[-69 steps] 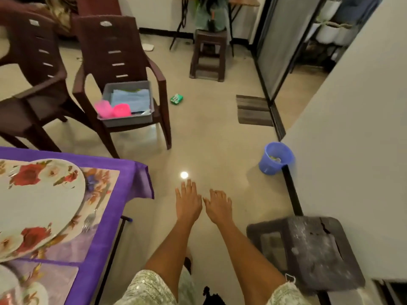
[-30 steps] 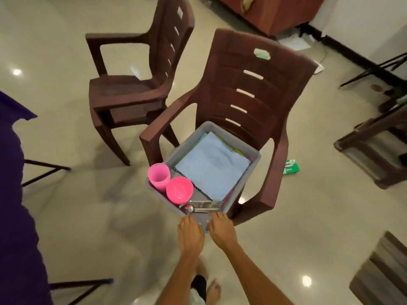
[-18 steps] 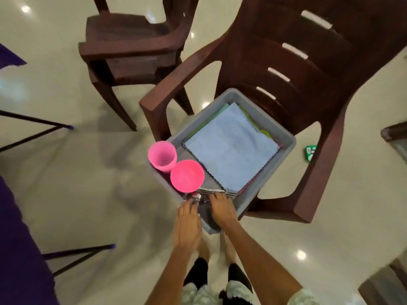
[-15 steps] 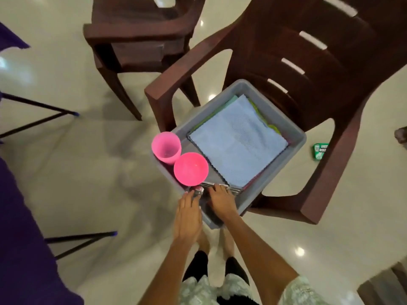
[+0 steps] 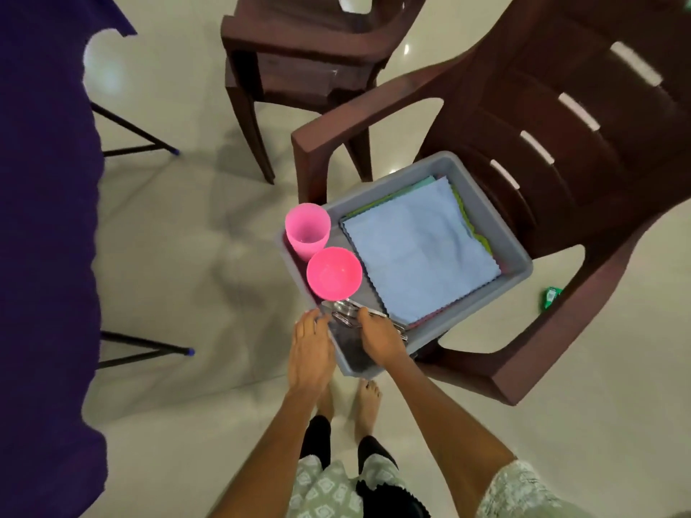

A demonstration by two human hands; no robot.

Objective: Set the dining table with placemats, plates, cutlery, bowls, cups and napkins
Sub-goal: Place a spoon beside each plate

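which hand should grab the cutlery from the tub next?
Probably right. The right hand is already inside the grey tub, fingers on the cutlery. The left hand rests at the tub's outer edge, beside it.

Single head-worn camera looks steeply down, close above the grey tub [image 5: 521, 271] on a chair [image 5: 561, 143].

The grey tub [image 5: 519, 271] sits on the seat of a brown chair [image 5: 583, 117], open from above. The chair's armrests close it on two sides, the backrest behind. Inside, the pink cup [image 5: 307, 229] and pink bowl [image 5: 334, 272] stand close together near the cutlery [image 5: 346, 314]; the folded cloths [image 5: 418, 252] fill the rest.
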